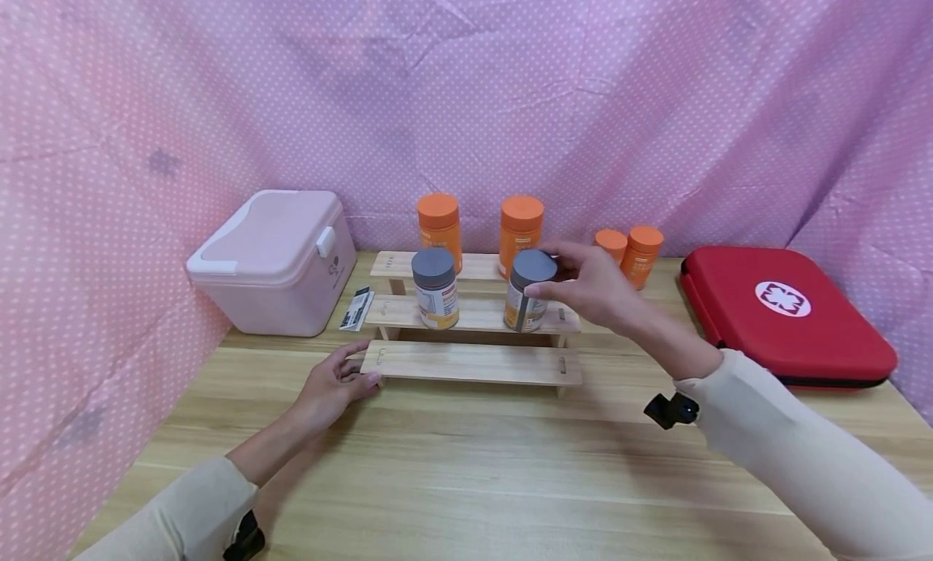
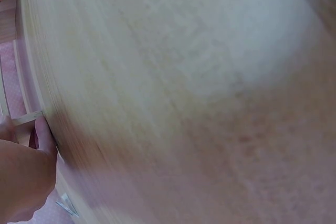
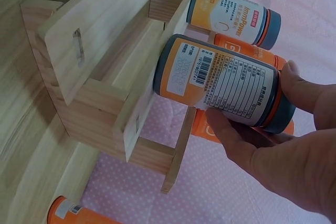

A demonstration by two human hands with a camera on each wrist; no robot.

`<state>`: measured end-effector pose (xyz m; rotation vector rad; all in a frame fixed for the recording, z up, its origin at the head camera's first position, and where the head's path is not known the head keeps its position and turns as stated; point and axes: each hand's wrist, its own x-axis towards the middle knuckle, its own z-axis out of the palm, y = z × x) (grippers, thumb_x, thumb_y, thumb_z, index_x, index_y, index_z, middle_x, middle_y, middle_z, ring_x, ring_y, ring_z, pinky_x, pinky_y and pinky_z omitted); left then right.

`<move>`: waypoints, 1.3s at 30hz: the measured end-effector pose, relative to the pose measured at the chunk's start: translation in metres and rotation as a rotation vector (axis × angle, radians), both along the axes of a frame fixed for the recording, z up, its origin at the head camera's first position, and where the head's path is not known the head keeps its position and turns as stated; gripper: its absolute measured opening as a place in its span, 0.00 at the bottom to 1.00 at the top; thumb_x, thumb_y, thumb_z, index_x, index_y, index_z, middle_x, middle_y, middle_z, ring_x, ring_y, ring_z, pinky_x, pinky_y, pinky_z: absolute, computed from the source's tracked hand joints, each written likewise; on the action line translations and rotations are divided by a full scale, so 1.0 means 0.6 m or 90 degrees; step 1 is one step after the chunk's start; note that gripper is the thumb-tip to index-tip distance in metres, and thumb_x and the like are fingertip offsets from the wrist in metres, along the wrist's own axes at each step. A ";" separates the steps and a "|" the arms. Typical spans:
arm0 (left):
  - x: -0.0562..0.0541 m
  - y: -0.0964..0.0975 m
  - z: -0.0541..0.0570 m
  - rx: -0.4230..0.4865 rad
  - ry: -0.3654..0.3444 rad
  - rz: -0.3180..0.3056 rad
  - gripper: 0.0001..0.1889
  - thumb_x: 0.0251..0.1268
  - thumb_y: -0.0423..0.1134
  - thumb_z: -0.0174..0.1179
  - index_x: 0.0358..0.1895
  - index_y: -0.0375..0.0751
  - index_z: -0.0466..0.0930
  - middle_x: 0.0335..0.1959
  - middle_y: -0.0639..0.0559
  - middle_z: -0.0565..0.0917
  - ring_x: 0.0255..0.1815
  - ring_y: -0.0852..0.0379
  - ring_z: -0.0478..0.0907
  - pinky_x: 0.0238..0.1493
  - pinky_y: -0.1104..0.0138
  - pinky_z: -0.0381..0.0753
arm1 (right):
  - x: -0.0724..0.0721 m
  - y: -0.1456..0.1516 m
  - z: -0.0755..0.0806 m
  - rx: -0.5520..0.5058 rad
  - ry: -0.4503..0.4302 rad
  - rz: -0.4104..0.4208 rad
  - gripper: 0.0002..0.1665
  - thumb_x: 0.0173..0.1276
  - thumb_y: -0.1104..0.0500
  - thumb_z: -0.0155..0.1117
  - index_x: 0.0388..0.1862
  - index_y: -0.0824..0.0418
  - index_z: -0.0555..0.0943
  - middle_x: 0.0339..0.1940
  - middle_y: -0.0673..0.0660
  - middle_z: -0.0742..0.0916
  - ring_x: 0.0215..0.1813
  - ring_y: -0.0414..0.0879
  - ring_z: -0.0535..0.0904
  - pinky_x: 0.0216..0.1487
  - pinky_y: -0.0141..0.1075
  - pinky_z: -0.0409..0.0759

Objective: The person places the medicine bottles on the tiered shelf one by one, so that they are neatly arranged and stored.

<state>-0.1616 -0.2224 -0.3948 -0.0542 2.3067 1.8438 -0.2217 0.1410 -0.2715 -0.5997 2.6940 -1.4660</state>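
Note:
A three-step wooden rack (image 1: 470, 363) stands on the table. My right hand (image 1: 594, 290) grips a grey-lidded supplement jar (image 1: 526, 306) at the right of the middle step, thumb and fingers on either side around its lid and upper body. In the right wrist view, that jar (image 3: 218, 80) shows a barcode and a printed table, its base right at the step. Another grey-lidded jar (image 1: 436, 294) stands to its left on the same step. My left hand (image 1: 324, 391) holds the left end of the bottom step, thumb at the front; in the left wrist view the hand (image 2: 26, 177) pinches the wood.
Two orange jars (image 1: 440, 225) stand on the top step. Behind my right hand are two smaller orange bottles (image 1: 641, 257). A pink lidded box (image 1: 280, 261) sits left, a red case (image 1: 787, 314) right. A small printed packet (image 1: 357, 308) lies beside the rack.

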 end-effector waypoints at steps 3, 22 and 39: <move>0.000 0.000 0.001 -0.001 0.001 0.000 0.33 0.67 0.27 0.57 0.73 0.37 0.54 0.60 0.28 0.72 0.52 0.49 0.79 0.53 0.66 0.83 | -0.002 -0.006 -0.004 0.008 0.011 -0.012 0.29 0.58 0.58 0.74 0.59 0.61 0.78 0.46 0.59 0.85 0.45 0.51 0.80 0.47 0.38 0.83; 0.001 0.004 0.005 -0.009 0.007 0.003 0.34 0.66 0.27 0.58 0.73 0.35 0.55 0.59 0.28 0.74 0.50 0.52 0.80 0.51 0.66 0.84 | 0.004 -0.013 -0.012 0.028 0.045 -0.044 0.30 0.58 0.55 0.74 0.59 0.61 0.77 0.49 0.59 0.84 0.46 0.51 0.81 0.49 0.43 0.84; 0.001 0.003 0.002 -0.007 0.006 0.006 0.33 0.66 0.27 0.58 0.73 0.35 0.55 0.58 0.28 0.75 0.49 0.52 0.80 0.51 0.66 0.84 | 0.039 0.059 0.005 0.046 0.030 -0.056 0.28 0.64 0.56 0.69 0.60 0.68 0.75 0.55 0.64 0.82 0.53 0.54 0.80 0.50 0.34 0.84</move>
